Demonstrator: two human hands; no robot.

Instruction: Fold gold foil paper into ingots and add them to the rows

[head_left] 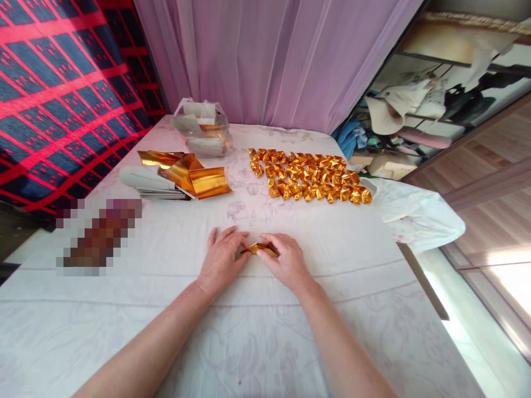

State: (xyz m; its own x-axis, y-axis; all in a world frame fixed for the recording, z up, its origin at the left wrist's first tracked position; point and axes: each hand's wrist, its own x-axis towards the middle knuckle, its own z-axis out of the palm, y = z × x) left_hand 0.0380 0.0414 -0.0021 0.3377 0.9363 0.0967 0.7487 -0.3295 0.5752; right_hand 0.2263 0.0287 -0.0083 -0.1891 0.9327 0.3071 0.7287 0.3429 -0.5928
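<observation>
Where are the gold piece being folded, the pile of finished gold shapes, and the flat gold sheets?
gold piece (260,249), head view, its middle between the two hands.
pile of finished gold shapes (309,177), head view, centre of the pile.
flat gold sheets (207,182), head view, top sheet's face.

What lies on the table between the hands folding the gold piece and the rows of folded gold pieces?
Nothing: in the head view, only bare floral tablecloth separates the hands' gold paper from the folded gold pieces.
</observation>
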